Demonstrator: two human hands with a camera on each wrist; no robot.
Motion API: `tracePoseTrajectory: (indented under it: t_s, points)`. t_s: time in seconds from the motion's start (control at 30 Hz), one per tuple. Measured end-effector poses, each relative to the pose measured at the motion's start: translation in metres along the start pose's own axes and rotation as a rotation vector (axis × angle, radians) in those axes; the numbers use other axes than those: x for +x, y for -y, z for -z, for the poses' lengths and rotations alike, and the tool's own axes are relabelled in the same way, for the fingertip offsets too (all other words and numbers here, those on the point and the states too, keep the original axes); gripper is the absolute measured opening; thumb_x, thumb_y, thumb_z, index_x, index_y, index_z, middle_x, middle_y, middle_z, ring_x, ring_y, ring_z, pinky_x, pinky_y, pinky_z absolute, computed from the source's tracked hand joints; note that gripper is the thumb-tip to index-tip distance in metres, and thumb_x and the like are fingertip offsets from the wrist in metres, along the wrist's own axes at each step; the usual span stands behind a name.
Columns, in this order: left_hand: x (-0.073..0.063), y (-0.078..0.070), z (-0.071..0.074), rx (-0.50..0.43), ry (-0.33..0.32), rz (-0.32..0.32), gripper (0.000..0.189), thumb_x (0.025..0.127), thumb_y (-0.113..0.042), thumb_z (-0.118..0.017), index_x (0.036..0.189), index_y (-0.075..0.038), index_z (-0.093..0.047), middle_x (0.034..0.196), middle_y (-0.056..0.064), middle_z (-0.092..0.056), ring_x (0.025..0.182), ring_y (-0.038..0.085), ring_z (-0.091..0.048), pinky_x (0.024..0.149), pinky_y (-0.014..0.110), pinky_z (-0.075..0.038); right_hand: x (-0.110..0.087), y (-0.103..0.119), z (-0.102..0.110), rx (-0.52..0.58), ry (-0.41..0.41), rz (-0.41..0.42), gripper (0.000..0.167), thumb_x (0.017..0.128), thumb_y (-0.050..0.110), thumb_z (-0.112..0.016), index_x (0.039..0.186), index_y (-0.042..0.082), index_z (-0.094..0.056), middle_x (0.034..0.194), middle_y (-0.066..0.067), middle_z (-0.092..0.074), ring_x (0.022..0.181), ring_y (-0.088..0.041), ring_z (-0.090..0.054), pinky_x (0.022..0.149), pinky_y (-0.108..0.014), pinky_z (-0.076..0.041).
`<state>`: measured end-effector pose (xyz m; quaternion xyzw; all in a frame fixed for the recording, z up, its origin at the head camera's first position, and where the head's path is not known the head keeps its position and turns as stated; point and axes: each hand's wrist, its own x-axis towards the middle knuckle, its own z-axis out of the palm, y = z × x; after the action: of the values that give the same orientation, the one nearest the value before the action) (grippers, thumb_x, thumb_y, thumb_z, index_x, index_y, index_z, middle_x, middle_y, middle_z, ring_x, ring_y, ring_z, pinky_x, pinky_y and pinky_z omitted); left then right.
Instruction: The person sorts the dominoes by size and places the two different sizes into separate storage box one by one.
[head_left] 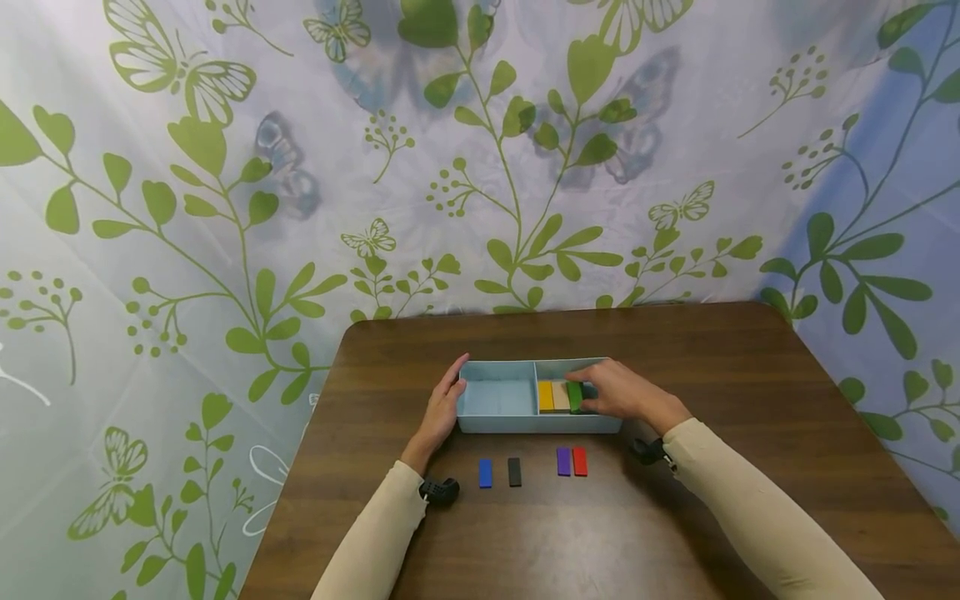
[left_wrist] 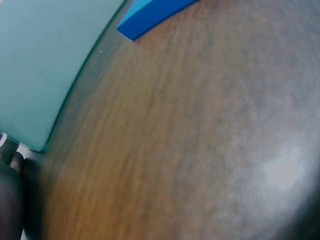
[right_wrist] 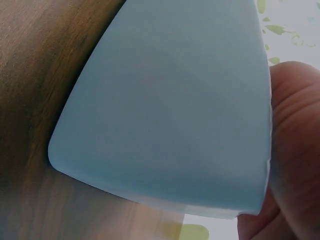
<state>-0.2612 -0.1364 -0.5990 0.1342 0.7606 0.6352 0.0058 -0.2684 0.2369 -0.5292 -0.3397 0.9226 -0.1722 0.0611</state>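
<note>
Beige sleeves (head_left: 757,508) lie at seven and four o'clock; the left hand (head_left: 438,415), outstretched, touches the nine-o'clock end of a two-compartment tray (head_left: 540,425), the right hand (head_left: 628,392) pinches a green block (head_left: 575,397) inside, toward three; blue block (head_left: 486,472), black block (head_left: 514,472), purple block (head_left: 563,462), red block (head_left: 580,461) lie toward six

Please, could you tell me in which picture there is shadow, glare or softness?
Head: a soft shadow lies on the table beside the right sleeve; left wrist: a pale glare spot on the table at lower right, with the wood grain looking soft; right wrist: the box looks dim against the brighter backdrop.
</note>
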Motion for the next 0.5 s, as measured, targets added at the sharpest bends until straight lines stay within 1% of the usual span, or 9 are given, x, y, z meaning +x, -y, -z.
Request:
tracePoseTrajectory:
  t_s: [0.07, 0.17, 0.37, 0.5]
  points:
    - [0.0, 0.0008, -0.0007, 0.004, -0.014, -0.007, 0.051, 0.12, -0.014, -0.04, 0.17, -0.017, -0.041, 0.18, 0.006, -0.034, 0.169, 0.03, -0.024, 0.137, 0.061, -0.017, 0.001, 0.0005, 0.0007, -0.004, 0.002, -0.003, 0.055, 0.093, 0.017, -0.088, 0.144, 0.003, -0.071, 0.14, -0.014, -0.075, 0.122, -0.028, -0.075, 0.1, -0.051, -0.063]
    - [-0.0002, 0.0009, -0.0009, 0.008, -0.017, -0.009, 0.051, 0.12, -0.014, -0.04, 0.17, -0.02, -0.042, 0.179, 0.003, -0.035, 0.169, 0.029, -0.024, 0.136, 0.061, -0.018, 0.0027, 0.0009, 0.0002, -0.018, 0.008, -0.011, 0.056, 0.093, 0.017, -0.089, 0.143, 0.003, -0.072, 0.139, -0.014, -0.076, 0.12, -0.027, -0.075, 0.1, -0.051, -0.063]
    - [-0.0033, 0.0002, -0.0012, 0.01, -0.008, -0.003, 0.051, 0.119, -0.013, -0.04, 0.17, -0.017, -0.042, 0.179, 0.005, -0.034, 0.169, 0.031, -0.023, 0.136, 0.063, -0.018, 0.0035, 0.0043, -0.0019, -0.046, 0.035, -0.027, 0.055, 0.093, 0.015, -0.089, 0.143, 0.002, -0.072, 0.139, -0.013, -0.076, 0.122, -0.031, -0.074, 0.104, -0.054, -0.061]
    - [-0.0013, -0.0018, -0.0006, 0.002, -0.012, -0.005, 0.051, 0.119, -0.013, -0.04, 0.171, -0.015, -0.04, 0.18, 0.007, -0.033, 0.169, 0.034, -0.024, 0.135, 0.066, -0.018, 0.005, 0.005, -0.0014, -0.06, 0.034, -0.028, 0.055, 0.092, 0.015, -0.09, 0.143, 0.003, -0.072, 0.137, -0.012, -0.077, 0.121, -0.03, -0.074, 0.103, -0.053, -0.062]
